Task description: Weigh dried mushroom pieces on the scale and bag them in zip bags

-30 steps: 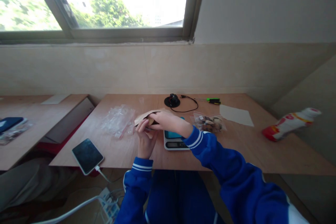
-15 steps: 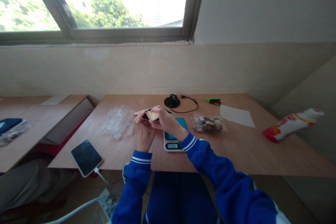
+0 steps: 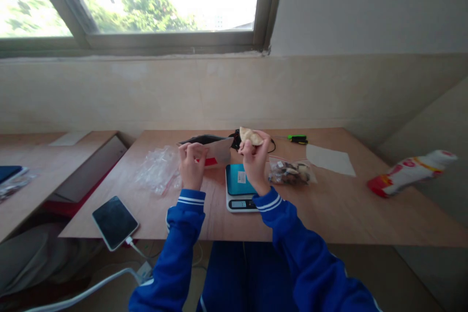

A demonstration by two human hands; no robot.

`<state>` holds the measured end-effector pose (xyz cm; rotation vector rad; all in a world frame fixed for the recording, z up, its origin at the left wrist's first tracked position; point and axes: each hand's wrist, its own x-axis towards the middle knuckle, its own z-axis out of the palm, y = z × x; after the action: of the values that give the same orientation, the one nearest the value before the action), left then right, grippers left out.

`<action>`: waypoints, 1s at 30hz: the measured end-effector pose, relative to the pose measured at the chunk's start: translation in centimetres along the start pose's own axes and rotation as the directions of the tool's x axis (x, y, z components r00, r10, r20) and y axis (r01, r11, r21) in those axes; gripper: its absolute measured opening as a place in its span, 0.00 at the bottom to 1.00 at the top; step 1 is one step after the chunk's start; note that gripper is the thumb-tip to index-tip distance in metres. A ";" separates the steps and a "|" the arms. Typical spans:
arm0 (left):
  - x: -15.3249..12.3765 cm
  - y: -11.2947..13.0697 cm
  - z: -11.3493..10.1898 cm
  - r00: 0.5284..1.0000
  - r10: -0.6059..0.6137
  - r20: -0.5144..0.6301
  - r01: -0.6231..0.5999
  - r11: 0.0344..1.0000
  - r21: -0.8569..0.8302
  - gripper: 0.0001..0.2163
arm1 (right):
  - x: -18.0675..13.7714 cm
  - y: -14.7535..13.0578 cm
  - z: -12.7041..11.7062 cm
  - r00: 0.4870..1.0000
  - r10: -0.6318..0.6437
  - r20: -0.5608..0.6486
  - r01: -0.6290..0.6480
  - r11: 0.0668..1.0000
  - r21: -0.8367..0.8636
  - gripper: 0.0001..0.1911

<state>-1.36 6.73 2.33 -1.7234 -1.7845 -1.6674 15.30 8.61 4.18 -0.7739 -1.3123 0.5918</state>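
My left hand (image 3: 192, 162) pinches the near side of a pouch (image 3: 219, 152), pale with a red patch and a dark mouth gaping at the top. Several pale cream flat slices (image 3: 250, 136) are between the fingers of my right hand (image 3: 257, 156), raised to the right of the pouch; their exact kind cannot be made out. Beneath the hands lies a kitchen scale (image 3: 240, 183) with a teal platform and a lit display. Close to my right wrist is a clear zip bag (image 3: 291, 171) of brown and pale pieces.
Crumpled clear plastic bags (image 3: 157, 170) lie on the left. A phone (image 3: 115, 223) with a white cable overhangs the front edge. Behind are a black cable (image 3: 272, 147), green-and-black tools (image 3: 298, 139) and white paper (image 3: 330, 160). A bottle (image 3: 411, 173) leans at the right.
My right hand has come away from the pouch mouth, moving right and up with the pale slices. My left hand has shifted slightly left, still gripping the pouch.
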 end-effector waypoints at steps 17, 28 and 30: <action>0.9 -0.1 0.2 0.998 -0.003 0.064 0.004 1.000 -0.018 0.08 | -3.5 5.3 -5.0 0.704 0.500 0.504 0.257 0.483 -0.837 0.33; 0.6 -0.3 0.4 0.997 -0.014 0.077 0.015 1.000 -0.016 0.09 | -4.4 8.6 -6.3 0.843 0.351 0.406 -0.093 0.840 -0.534 0.20; 0.6 -0.2 0.4 0.996 -0.024 0.087 0.025 1.000 -0.016 0.10 | -4.4 9.1 -6.4 0.841 0.319 0.436 -0.073 0.867 -0.493 0.20</action>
<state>-1.50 7.43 2.52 -1.8146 -1.8406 -1.6466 21.26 9.87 -6.13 -1.2164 -1.9183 0.6906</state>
